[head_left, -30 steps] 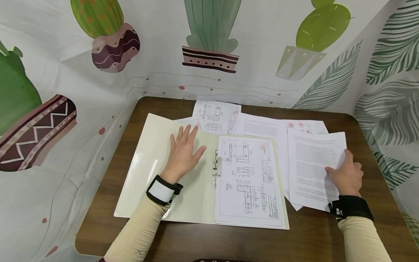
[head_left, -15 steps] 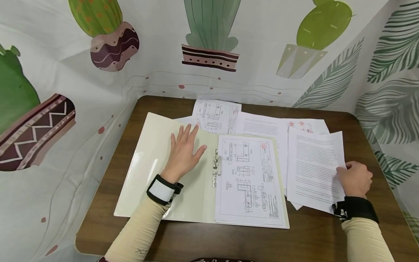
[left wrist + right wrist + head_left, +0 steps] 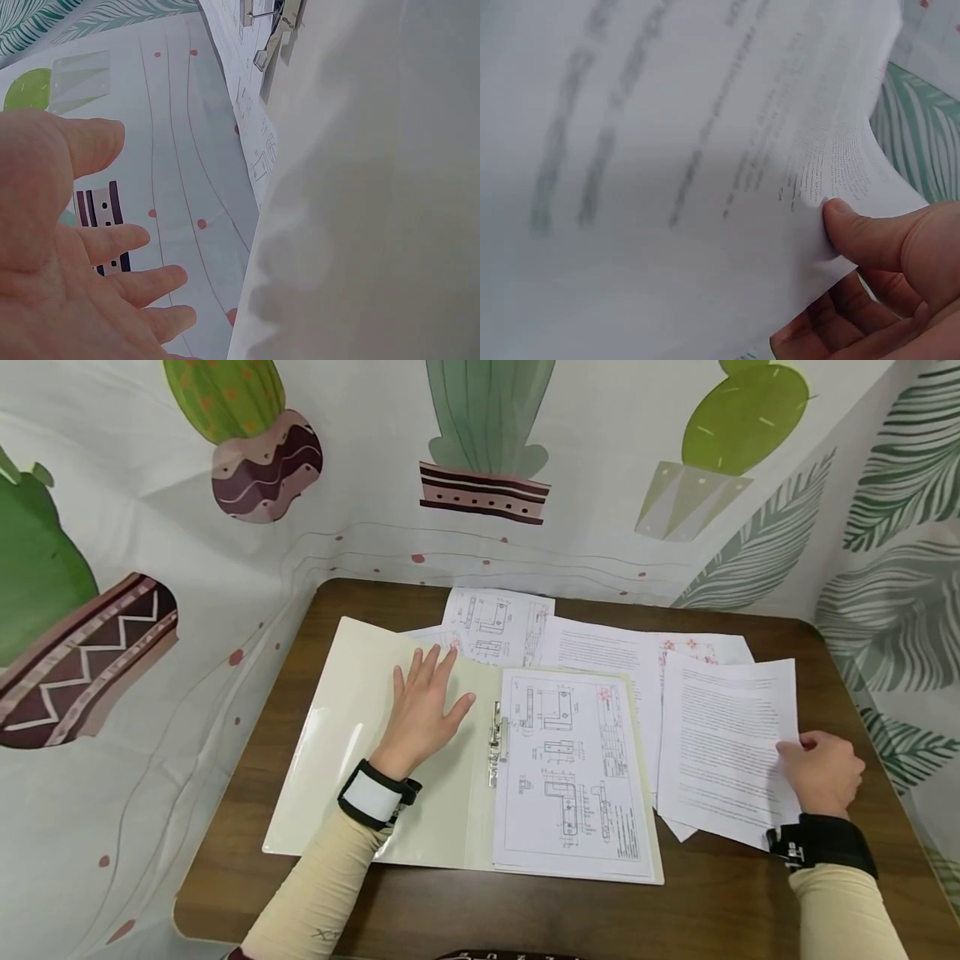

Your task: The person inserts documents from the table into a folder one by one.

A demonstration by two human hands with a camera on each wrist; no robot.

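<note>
A cream folder [image 3: 322, 777] lies spread out on the table, its metal clip [image 3: 494, 745] along the spine. Over its right cover is a sheet with a technical drawing [image 3: 555, 852]. My left hand [image 3: 420, 718] is above the folder's left cover, fingers straight and spread; the left wrist view shows a gap between palm and cover. At the right, my right hand [image 3: 823, 772] pinches the right edge of a printed text sheet [image 3: 727, 743]. In the right wrist view the thumb [image 3: 862, 236] lies on top of the paper and the fingers are curled beneath, bending it.
Behind the folder lie another drawing sheet [image 3: 491, 618] and a text page [image 3: 596, 647]. A sheet with red marks [image 3: 731, 647] is partly covered by the held one. The brown table [image 3: 420, 914] meets a cactus-print cloth [image 3: 360, 485] at the back.
My right hand has shifted right along the sheet's edge and now pinches it from the side. The sheet has moved slightly and its edge lifts. My left hand stays put.
</note>
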